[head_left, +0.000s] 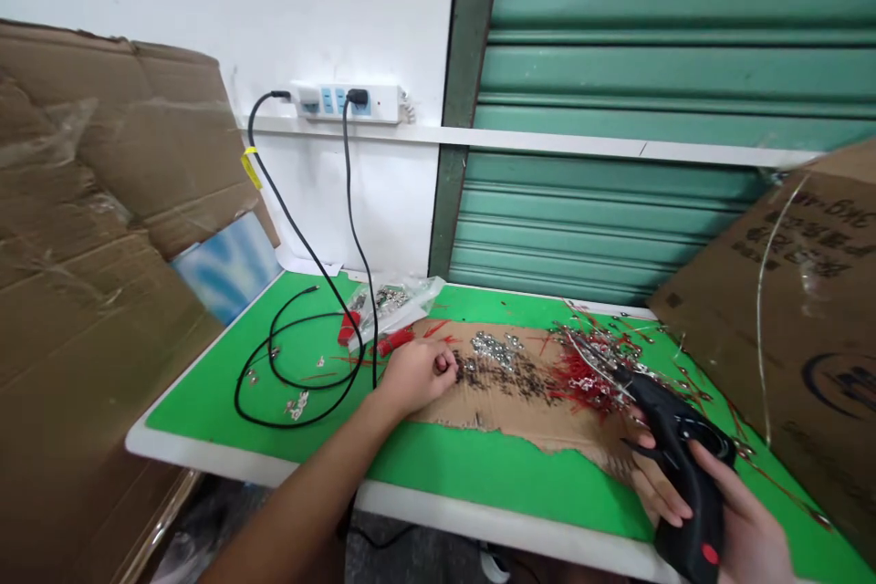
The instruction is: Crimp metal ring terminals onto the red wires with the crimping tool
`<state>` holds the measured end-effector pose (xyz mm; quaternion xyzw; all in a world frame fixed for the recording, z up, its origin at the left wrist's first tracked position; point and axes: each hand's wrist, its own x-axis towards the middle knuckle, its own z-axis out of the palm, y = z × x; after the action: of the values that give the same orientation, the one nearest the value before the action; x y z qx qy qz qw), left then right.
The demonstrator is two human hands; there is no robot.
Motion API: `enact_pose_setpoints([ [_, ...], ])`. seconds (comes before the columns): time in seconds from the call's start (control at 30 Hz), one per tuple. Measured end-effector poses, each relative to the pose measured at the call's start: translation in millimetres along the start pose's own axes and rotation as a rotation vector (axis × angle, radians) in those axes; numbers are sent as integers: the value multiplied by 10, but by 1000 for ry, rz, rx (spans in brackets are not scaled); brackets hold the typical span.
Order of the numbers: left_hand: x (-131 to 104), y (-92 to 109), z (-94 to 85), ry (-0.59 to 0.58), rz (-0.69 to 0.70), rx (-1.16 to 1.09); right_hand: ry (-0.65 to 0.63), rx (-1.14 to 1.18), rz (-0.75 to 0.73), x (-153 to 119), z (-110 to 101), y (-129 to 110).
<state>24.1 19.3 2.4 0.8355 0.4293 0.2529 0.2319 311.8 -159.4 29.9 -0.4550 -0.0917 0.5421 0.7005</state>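
Observation:
My left hand (416,374) rests on a torn cardboard sheet (506,415), its thumb and fingers curled together in a pinch. Whatever lies between those fingertips is too small to make out. Just beyond them are a cluster of small silver metal parts (496,349) and many dark marks on the cardboard. My right hand (749,520) is wrapped round a black pistol-shaped soldering gun (688,465), fingers near its trigger. Its thin tip and a silver wire point left over a pile of red wires (581,379) with metal ends.
A clear plastic bag (403,301) of metal parts and a red tubular object (395,341) lie behind my left hand. A black cable (291,424) loops across the green tabletop (212,401) from a wall power strip (383,103). Cardboard boxes (75,292) flank both sides.

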Motion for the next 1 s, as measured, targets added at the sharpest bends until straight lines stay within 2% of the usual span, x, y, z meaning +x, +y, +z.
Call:
enact_pose_setpoints([
  [0.37, -9, 27, -21, 25, -3, -37, -59, 190, -17, -69, 19, -10],
  [0.83, -49, 29, -21, 30, -3, -71, -168, 175, -32, -62, -4, -16],
  [1.0, -72, 67, -54, 47, 41, -87, -193, 190, -57, -59, -32, -10],
])
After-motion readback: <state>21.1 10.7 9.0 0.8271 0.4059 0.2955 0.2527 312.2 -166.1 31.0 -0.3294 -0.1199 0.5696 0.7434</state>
